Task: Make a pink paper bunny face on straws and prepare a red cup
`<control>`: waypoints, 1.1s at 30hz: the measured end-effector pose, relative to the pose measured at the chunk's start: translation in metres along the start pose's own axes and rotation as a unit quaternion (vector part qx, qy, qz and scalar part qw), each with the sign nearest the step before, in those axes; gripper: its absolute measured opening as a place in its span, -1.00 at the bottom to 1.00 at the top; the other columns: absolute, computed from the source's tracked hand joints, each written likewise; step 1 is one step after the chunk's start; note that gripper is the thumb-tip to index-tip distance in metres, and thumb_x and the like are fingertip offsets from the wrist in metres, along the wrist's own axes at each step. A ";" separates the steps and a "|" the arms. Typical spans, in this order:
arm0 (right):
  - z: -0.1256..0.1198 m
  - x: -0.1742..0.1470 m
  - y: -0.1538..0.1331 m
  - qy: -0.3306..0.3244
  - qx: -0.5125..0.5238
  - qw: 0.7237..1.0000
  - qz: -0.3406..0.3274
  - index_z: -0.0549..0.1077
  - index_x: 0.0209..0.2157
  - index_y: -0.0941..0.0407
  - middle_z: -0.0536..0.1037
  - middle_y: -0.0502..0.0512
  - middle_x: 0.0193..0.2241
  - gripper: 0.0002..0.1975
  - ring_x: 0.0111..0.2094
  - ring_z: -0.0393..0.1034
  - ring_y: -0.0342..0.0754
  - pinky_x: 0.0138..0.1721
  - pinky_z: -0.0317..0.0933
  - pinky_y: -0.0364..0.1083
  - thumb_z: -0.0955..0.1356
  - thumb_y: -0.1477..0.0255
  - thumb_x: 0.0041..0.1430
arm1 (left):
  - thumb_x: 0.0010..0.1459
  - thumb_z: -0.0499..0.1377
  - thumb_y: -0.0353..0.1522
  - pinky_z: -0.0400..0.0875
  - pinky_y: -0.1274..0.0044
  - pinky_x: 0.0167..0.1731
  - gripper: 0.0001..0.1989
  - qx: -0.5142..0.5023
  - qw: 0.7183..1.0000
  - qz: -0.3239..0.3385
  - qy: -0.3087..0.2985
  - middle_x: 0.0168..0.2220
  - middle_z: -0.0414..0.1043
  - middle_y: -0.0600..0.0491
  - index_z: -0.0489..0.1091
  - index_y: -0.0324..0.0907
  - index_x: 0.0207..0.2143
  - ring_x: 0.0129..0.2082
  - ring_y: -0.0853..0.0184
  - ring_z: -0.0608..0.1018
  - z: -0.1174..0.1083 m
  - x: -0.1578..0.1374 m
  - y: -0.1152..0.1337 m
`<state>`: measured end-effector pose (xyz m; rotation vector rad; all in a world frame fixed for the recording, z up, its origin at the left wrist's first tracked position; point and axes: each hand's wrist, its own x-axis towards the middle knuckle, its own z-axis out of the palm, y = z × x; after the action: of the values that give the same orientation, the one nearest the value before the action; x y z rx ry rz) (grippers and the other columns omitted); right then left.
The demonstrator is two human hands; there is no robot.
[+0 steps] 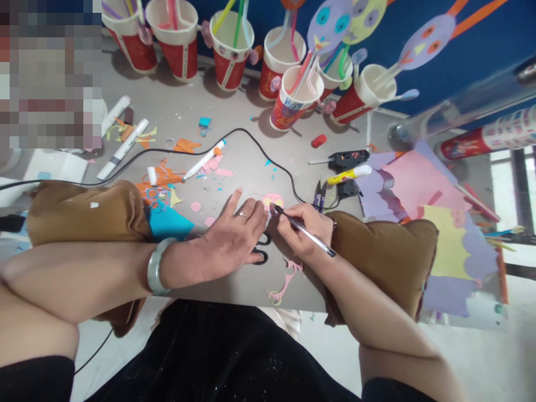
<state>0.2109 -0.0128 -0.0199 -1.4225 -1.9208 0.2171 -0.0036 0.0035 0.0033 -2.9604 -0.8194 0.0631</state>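
My right hand (307, 226) grips a pen (312, 237) with a clear barrel, its tip down at a small pink paper face (274, 200) with yellow patches. My left hand (228, 234) lies palm down on the table, fingers stretched out, with its fingertips at the left edge of the pink piece. Under and beside that hand show the black handles of scissors (263, 248); the rest of them is hidden. Small pink paper discs (195, 206) lie left of my left fingers. Below my right hand is a curled pink paper offcut (288, 276).
Several red-and-white paper cups (175, 47) holding straws and paper faces line the back. A black cable (184, 151) crosses the table. Markers (125, 146) and orange scraps (161, 176) lie left; a black glue gun (347, 160), yellow tube (348, 175) and coloured paper sheets (419, 178) right. Brown cushions (385, 251) edge both sides.
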 end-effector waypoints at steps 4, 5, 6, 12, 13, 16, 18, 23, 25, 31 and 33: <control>0.000 0.000 0.000 0.002 -0.009 1.000 -0.007 0.45 -0.33 0.05 0.58 -0.06 -0.51 -0.95 -0.56 0.44 -0.16 -0.49 0.33 -0.18 0.40 0.41 0.23 | 0.29 0.15 0.10 0.15 -0.11 0.34 -0.07 0.004 1.000 0.001 0.001 0.29 0.29 -0.40 0.19 -0.51 0.37 0.25 -0.14 0.35 0.000 0.000 0.000; 0.001 0.000 0.000 0.000 -0.013 1.000 -0.005 0.45 -0.33 0.04 0.59 -0.06 -0.51 -0.95 -0.55 0.44 -0.15 -0.49 0.34 -0.17 0.40 0.40 0.24 | 0.28 0.15 0.11 0.15 -0.11 0.34 -0.06 0.007 1.000 0.002 0.002 0.29 0.29 -0.40 0.19 -0.52 0.37 0.25 -0.15 0.35 0.000 0.000 0.000; 0.001 0.000 0.000 -0.002 -0.016 1.000 -0.003 0.45 -0.33 0.04 0.59 -0.06 -0.51 -0.95 -0.55 0.45 -0.14 -0.48 0.35 -0.17 0.39 0.40 0.24 | 0.28 0.15 0.11 0.15 -0.11 0.34 -0.05 0.009 1.000 0.003 0.002 0.29 0.29 -0.40 0.19 -0.53 0.36 0.25 -0.15 0.34 0.000 0.000 0.000; 0.002 0.000 0.003 0.001 -0.009 1.000 -0.013 0.45 -0.33 0.04 0.58 -0.07 -0.51 -0.96 -0.55 0.45 -0.15 -0.48 0.34 -0.17 0.40 0.41 0.23 | 0.31 0.09 0.12 0.10 -0.11 0.36 -0.10 0.016 1.000 -0.003 -0.015 0.32 0.27 -0.34 0.20 -0.43 0.38 0.26 -0.14 0.32 0.000 0.000 0.000; 0.002 0.000 0.003 0.000 -0.009 1.000 -0.012 0.44 -0.33 0.04 0.57 -0.07 -0.52 -0.95 -0.55 0.44 -0.15 -0.48 0.33 -0.17 0.40 0.41 0.22 | 0.31 0.09 0.13 0.10 -0.11 0.36 -0.10 0.021 1.000 -0.002 -0.014 0.32 0.27 -0.34 0.21 -0.43 0.38 0.26 -0.14 0.32 0.000 0.000 0.000; 0.001 -0.001 0.002 -0.003 -0.007 1.000 -0.008 0.44 -0.34 0.03 0.56 -0.07 -0.52 -0.96 -0.55 0.44 -0.14 -0.48 0.33 -0.16 0.39 0.41 0.22 | 0.29 0.10 0.13 0.13 -0.09 0.35 -0.10 0.027 1.000 -0.002 -0.007 0.31 0.29 -0.34 0.23 -0.43 0.36 0.25 -0.14 0.34 0.001 0.001 0.000; 0.001 -0.001 0.002 -0.002 0.003 1.000 -0.005 0.44 -0.33 0.03 0.57 -0.07 -0.51 -0.97 -0.54 0.45 -0.13 -0.47 0.34 -0.16 0.39 0.42 0.21 | 0.30 0.11 0.13 0.14 -0.09 0.35 -0.11 0.025 1.000 -0.002 -0.005 0.30 0.30 -0.33 0.24 -0.42 0.36 0.24 -0.12 0.35 0.000 0.001 0.000; 0.001 -0.001 0.001 0.000 0.016 1.000 -0.014 0.46 -0.31 0.04 0.59 -0.06 -0.48 -0.97 -0.53 0.48 -0.13 -0.47 0.36 -0.16 0.40 0.42 0.22 | 0.29 0.11 0.15 0.19 -0.07 0.33 -0.09 0.034 0.999 0.000 -0.001 0.28 0.32 -0.34 0.26 -0.45 0.34 0.22 -0.12 0.38 0.000 0.000 0.000; 0.001 -0.001 0.001 -0.004 0.009 1.000 -0.014 0.46 -0.31 0.04 0.59 -0.06 -0.49 -0.97 -0.53 0.47 -0.14 -0.47 0.36 -0.16 0.40 0.42 0.22 | 0.29 0.10 0.15 0.19 -0.08 0.33 -0.09 0.038 0.999 0.001 0.001 0.27 0.32 -0.35 0.25 -0.46 0.34 0.22 -0.12 0.38 0.000 0.000 0.000; 0.002 -0.003 0.003 -0.004 -0.001 1.000 -0.005 0.48 -0.30 0.03 0.61 -0.05 -0.47 -0.98 -0.50 0.51 -0.12 -0.44 0.39 -0.16 0.40 0.40 0.22 | 0.27 0.14 0.14 0.20 -0.11 0.31 -0.05 0.034 0.999 0.002 0.012 0.27 0.32 -0.38 0.24 -0.53 0.33 0.21 -0.15 0.38 0.000 0.000 0.001; 0.002 -0.003 0.003 -0.005 -0.006 1.000 -0.006 0.48 -0.30 0.03 0.62 -0.04 -0.47 -0.98 -0.50 0.51 -0.12 -0.44 0.39 -0.16 0.40 0.40 0.23 | 0.26 0.15 0.13 0.19 -0.11 0.31 -0.05 0.028 1.000 0.002 0.011 0.27 0.31 -0.39 0.24 -0.54 0.33 0.21 -0.16 0.37 -0.001 0.001 0.000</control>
<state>0.2125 -0.0134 -0.0247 -1.4203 -1.9422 0.2078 -0.0029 0.0033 0.0040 -2.9051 -0.7948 0.0541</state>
